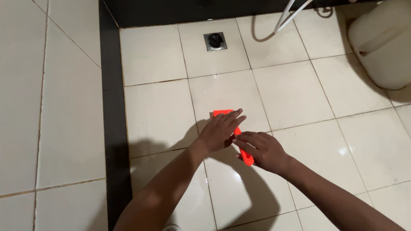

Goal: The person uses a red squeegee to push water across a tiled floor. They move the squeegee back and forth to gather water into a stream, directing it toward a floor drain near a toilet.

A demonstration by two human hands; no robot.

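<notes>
A bright orange plastic scraper (221,113) lies flat against the wet cream tiled floor (291,94), its wide blade pointing away from me. My left hand (220,130) presses down on the blade end with fingers stretched forward. My right hand (261,149) is wrapped around the orange handle (247,158), whose tip sticks out near my wrist. Most of the scraper is hidden under both hands.
A square metal floor drain (215,41) sits in the tile farther ahead. A white hose (287,17) runs down at the top. A white toilet base (383,40) stands at the upper right. A cream tiled wall (51,98) with a dark base strip (114,128) borders the left.
</notes>
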